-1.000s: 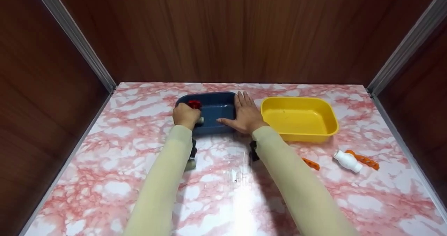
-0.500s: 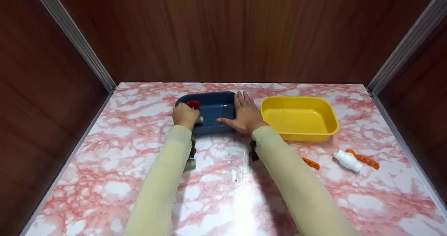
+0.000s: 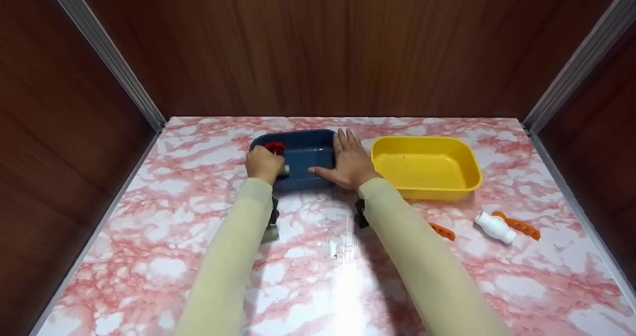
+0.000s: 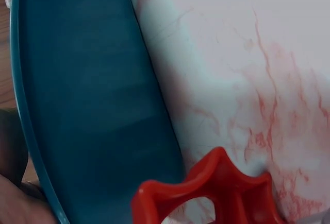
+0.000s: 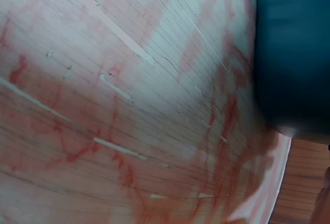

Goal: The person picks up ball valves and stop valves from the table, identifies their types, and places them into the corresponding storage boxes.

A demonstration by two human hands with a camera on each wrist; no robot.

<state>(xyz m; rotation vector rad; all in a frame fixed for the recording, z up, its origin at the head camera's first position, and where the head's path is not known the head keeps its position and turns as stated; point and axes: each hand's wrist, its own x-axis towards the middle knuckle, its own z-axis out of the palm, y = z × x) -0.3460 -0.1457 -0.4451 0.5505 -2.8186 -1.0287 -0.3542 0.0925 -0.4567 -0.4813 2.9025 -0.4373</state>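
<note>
Blue in colour, the tray point(image 3: 313, 159) is being braced at its right end by the right hand point(image 3: 352, 162), while a valve point(image 3: 285, 170) with a red wheel point(image 3: 275, 148) is, by appearance, being gripped by the left hand point(image 3: 264, 165) inside the left end. The step in hand is being judged as handling of the valve against a steadied tray. For good execution, any sideways force from the left is to be met by even pressure from the right, so that sliding toward the yellow tray point(image 3: 425, 169), lying just to the right, is being prevented. The right thumb, being extended over the tray floor, is to be held clear of the valve. Catching of the wheel on the rim is to be avoided, since the tray could be tipped.

Left grip: the fingers are being curled and the valve is being grasped; finger placement underneath is being hidden and cannot be told. Right grip: nothing is being grasped; the fingers are being laid straight along the right rim, with the thumb spread apart. In the left wrist view, a scalloped red part point(image 4: 232, 183) is being shown low down; whether it belongs to the grasped valve cannot be told.
</note>
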